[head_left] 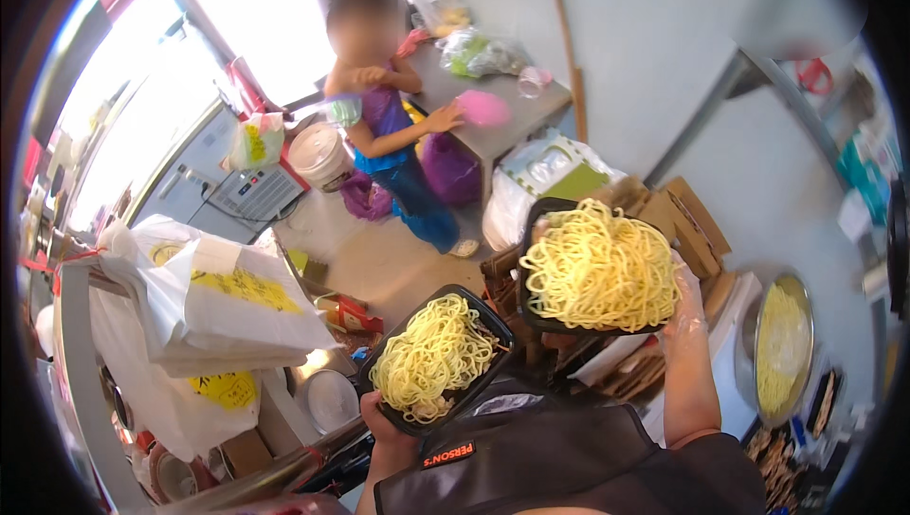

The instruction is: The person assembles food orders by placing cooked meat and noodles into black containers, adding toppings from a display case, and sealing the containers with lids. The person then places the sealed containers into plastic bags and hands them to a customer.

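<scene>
My left hand [381, 417] grips the near left edge of a black plastic tray [505, 337] heaped with yellow noodles [434, 349]. Bits of something brownish show at the edge of these noodles. A second black tray [524, 299] sits higher and to the right, piled with more noodles [602, 269]. Around its right side closes my right hand [684, 299], in a clear plastic glove; its fingers are partly hidden by the tray. Both trays are held up in front of my dark apron [559, 449], close together.
Another person [398, 136] stands ahead beside a grey table [512, 126] with plastic bags. White carrier bags [227, 297] hang at the left. A metal bowl of noodles [785, 349] stands at the right, and torn cardboard boxes [687, 221] lie beyond the trays.
</scene>
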### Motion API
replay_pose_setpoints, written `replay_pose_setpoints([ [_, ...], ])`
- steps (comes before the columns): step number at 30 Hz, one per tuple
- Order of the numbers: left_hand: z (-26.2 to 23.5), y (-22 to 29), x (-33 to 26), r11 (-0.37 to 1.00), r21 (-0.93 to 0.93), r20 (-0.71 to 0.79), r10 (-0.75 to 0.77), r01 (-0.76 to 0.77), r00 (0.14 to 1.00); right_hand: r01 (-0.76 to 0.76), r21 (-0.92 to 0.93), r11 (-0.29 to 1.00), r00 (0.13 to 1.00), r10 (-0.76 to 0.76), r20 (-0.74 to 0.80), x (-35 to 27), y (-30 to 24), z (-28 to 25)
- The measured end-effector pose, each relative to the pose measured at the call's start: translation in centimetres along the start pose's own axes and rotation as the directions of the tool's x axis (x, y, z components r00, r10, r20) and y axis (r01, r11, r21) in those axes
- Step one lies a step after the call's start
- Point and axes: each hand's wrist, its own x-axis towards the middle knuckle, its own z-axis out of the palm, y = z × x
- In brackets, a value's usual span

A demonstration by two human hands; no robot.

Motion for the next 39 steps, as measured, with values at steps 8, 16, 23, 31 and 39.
replay_pose_setpoints([
  [8, 2.7, 1.4, 6.8, 0.983, -0.057, -0.182, 0.159, -0.172, 0.970, 0.067, -0.254, 0.965, 0.902, 0.050, 0.429, 11.3, 1.0, 17.3],
  [16, 4.5, 4.5, 12.9, 0.965, -0.122, -0.189, 0.206, -0.231, 0.960, 0.091, -0.316, 0.944, 0.677, 0.174, 0.715, 19.1, 3.2, 37.8],
  [23, 4.7, 7.6, 15.7, 0.947, -0.147, -0.264, 0.240, -0.284, 0.934, 0.219, -0.322, 0.921, 0.399, 0.217, 0.891, 21.0, 8.0, 52.5],
  [31, 2.6, 10.8, 17.0, 0.861, -0.231, -0.341, 0.366, -0.454, 0.866, 0.401, -0.275, 0.874, -0.017, 0.307, 0.952, 19.3, 11.8, 63.3],
  [39, 3.7, 12.6, 19.4, 0.762, -0.206, -0.546, 0.431, -0.614, 0.719, 0.555, 0.012, 0.832, -0.456, 0.292, 0.841, 22.2, 17.1, 73.4],
])
